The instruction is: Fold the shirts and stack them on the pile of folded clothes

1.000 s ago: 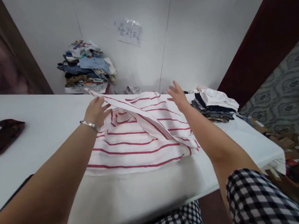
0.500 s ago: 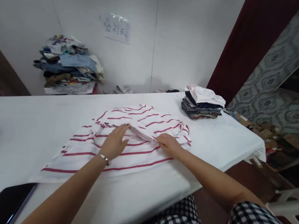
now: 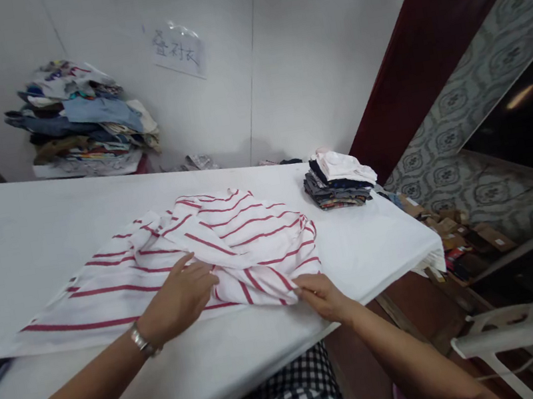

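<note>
A white garment with red stripes [image 3: 213,248] lies spread on the white table [image 3: 23,231]. My left hand [image 3: 178,298], with a bracelet at the wrist, lies on the garment's near edge, fingers stretched flat on the cloth. My right hand [image 3: 319,295] pinches the garment's near right hem close to the table's front edge.
A small stack of folded clothes [image 3: 339,180] sits at the table's far right corner. A tall pile of mixed clothes [image 3: 79,121] stands against the white wall. A paper label [image 3: 178,51] hangs on the wall. A white plastic stool [image 3: 516,339] and cardboard clutter [image 3: 453,230] are on the floor, right.
Both hands have drawn back toward me along the garment, from its far part to its near edge. The right hand now pinches the hem. The view has swung to the right.
</note>
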The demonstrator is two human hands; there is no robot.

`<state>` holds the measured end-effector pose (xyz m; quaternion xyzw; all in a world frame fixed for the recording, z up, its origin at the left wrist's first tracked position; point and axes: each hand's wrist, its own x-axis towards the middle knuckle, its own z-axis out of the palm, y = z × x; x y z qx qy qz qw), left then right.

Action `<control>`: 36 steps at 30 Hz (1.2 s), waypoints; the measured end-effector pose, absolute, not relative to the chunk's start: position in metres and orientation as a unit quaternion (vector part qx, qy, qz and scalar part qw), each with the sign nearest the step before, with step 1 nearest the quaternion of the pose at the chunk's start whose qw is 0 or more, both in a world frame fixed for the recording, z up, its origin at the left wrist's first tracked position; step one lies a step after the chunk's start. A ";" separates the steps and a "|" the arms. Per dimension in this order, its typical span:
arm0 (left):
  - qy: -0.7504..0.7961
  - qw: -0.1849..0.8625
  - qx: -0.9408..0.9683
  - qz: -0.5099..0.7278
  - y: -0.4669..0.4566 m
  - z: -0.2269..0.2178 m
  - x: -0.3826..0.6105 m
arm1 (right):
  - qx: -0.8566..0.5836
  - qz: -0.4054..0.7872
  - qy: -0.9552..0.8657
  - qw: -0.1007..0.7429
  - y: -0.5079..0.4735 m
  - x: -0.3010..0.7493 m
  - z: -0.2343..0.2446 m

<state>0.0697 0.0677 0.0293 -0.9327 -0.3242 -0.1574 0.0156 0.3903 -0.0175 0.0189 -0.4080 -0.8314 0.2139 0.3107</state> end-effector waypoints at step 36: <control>-0.788 -0.019 -0.614 -0.032 0.022 0.030 -0.038 | -0.627 0.182 -0.679 0.335 0.008 0.482 -0.043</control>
